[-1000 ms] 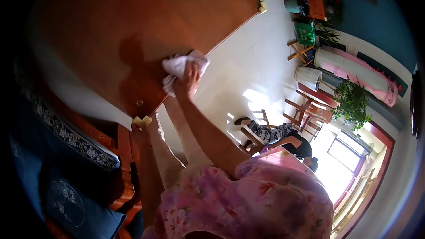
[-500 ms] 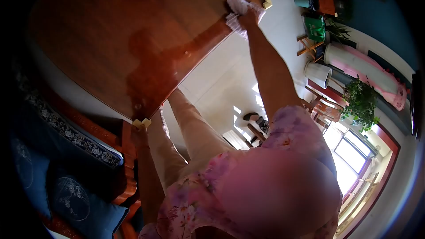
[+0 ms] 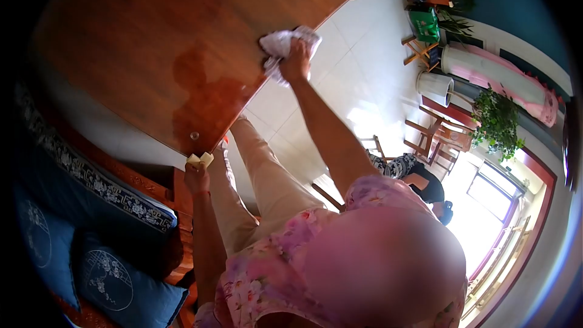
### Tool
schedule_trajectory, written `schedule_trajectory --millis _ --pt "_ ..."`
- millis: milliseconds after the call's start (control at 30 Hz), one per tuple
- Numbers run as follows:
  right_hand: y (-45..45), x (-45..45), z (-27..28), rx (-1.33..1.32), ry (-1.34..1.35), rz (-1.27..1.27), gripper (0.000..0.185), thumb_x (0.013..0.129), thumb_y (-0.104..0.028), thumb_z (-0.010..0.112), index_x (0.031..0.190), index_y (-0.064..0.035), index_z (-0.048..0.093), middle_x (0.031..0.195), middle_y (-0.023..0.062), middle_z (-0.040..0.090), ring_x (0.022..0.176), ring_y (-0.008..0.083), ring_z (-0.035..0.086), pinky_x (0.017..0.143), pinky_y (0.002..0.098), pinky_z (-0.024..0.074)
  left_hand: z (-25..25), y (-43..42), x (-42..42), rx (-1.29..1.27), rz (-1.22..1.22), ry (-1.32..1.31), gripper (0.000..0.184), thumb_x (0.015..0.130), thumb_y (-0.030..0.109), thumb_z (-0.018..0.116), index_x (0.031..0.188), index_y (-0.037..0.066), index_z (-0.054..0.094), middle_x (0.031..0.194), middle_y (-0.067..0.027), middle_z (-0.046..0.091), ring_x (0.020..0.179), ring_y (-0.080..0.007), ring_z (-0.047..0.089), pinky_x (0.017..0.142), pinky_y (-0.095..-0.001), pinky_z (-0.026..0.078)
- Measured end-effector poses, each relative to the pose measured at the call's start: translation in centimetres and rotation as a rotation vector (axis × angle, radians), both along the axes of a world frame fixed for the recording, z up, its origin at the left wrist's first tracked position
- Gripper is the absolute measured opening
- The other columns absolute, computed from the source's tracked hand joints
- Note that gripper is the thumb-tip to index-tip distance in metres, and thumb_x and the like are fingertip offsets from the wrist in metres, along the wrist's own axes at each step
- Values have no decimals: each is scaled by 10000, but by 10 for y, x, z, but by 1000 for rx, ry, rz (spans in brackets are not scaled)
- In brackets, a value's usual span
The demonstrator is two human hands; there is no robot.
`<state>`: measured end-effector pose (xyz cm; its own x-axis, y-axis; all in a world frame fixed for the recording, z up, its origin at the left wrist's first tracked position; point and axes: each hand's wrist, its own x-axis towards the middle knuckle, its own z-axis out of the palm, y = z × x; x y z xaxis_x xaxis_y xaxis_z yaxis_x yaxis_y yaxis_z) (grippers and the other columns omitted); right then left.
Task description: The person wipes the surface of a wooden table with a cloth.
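A brown wooden table top [image 3: 139,42] fills the upper left, with pale corner guards on two of its corners. My right hand [image 3: 296,61] presses a crumpled pinkish-white cloth [image 3: 278,44] onto the table's edge, its fingers closed on it. Down at the near corner, my left hand [image 3: 196,179] grips the corner just below a cream corner guard [image 3: 200,160]. A small clear round spot [image 3: 194,135] shows on the wood near that guard. Dark reflections lie across the surface between the two hands.
A carved wooden sofa with blue cushions [image 3: 106,276] stands at the lower left. To the right are wooden chairs [image 3: 446,136], a leafy plant [image 3: 495,124], a white bin [image 3: 434,87] and a green bag [image 3: 424,24]. Another person [image 3: 428,185] sits by the bright window.
My right hand first slid with the cloth along the edge to the far corner, then came partway back. My left hand has stayed at the near corner. The view has shifted slightly.
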<state>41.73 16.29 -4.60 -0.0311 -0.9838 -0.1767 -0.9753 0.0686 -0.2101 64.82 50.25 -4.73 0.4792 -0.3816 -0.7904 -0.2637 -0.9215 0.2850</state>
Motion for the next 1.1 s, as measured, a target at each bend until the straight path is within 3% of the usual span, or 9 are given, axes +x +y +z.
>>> schedule_trajectory --millis 267,400,467,567,733,867,933,1033,1100 --pt "163 90 20 158 -126 -23 664 693 -56 618 1322 -77 407 1408 150 349 1306 380 293 1049 488 309 -6 4 -5 -101 -19 -63 431 811 313 589 1072 -20 504 1003 -241 622 914 -406 606 795 -453 495" --pt "219 117 16 108 -254 -48 706 689 -56 615 1343 -12 353 1411 219 305 1311 409 259 1094 492 224 -36 20 -7 -104 126 38 474 807 335 582 1102 -24 488 1026 -238 615 944 -396 601 809 -447 490" --pt "219 117 10 103 -284 -94 781 662 -82 646 1362 -2 310 1419 251 266 1319 430 227 1106 495 194 -42 26 -7 -96 77 21 480 804 342 582 1098 -25 486 1023 -235 615 942 -394 602 805 -442 490" --pt "205 112 6 22 -332 -126 818 641 -98 663 1366 3 297 1423 266 249 1321 451 212 1104 503 193 -33 23 -8 -61 48 -25 457 806 331 581 1081 -25 499 1006 -232 618 923 -395 604 800 -441 487" --pt "129 87 -4 -156 -283 -257 717 669 -29 624 1331 13 351 1417 261 279 1312 433 258 1087 468 243 -52 41 -11 -118 176 17 427 811 307 576 1063 -34 521 980 -224 621 894 -391 609 775 -446 485" --pt "47 48 -14 -171 -269 -392 688 719 -138 630 1334 11 358 1409 259 312 1309 414 287 1082 462 250 -31 26 -10 -148 205 6 433 806 296 581 1075 -39 525 968 -213 627 890 -380 616 742 -440 489" --pt "8 19 -24 -176 -279 -407 687 749 -174 622 1351 7 344 1408 247 323 1281 427 321 1059 458 288 3 -2 -10 -133 126 -42 432 804 288 583 1082 -37 528 966 -208 631 896 -373 617 722 -432 493" --pt "-49 -6 -14 -154 -372 -514 705 772 -209 599 1368 25 304 1359 257 388 1231 421 393 1023 443 336 -18 16 -7 -87 6 -109 409 804 258 569 1082 -39 527 902 -191 633 821 -353 632 679 -416 498" --pt "-87 -26 -16 -79 -398 -662 640 805 -291 578 1329 8 365 1315 247 447 1198 402 444 1006 435 359 -8 7 -5 -67 179 34 394 801 247 561 1068 -41 526 845 -172 624 737 -315 637 634 -398 498"
